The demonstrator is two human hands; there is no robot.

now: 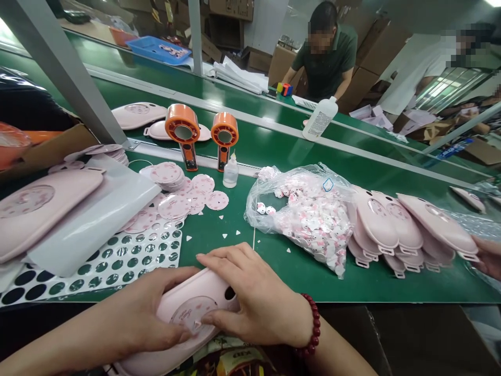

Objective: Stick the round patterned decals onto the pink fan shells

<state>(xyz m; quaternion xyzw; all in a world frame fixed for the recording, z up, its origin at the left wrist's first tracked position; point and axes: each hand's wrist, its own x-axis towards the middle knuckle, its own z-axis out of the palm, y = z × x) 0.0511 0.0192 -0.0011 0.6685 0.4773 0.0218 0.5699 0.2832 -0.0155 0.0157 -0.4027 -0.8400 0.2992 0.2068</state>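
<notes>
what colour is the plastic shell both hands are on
The plastic shell is pale pink, as seen in the head view.

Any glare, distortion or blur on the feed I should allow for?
Head view: the white plastic bottle mirrors in the glossy green surface; highlights streak the clear plastic bag; the thick grey metal post leans, likely tilt or lens distortion; the held pale pink rounded plastic case looks fairly sharp, its fine print unreadable.

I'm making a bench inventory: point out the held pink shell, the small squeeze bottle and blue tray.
Pink shell (204,285): head view, on its upper face.
Small squeeze bottle (230,175): head view, on its translucent body.
Blue tray (146,45): head view, on its bare floor.
</notes>
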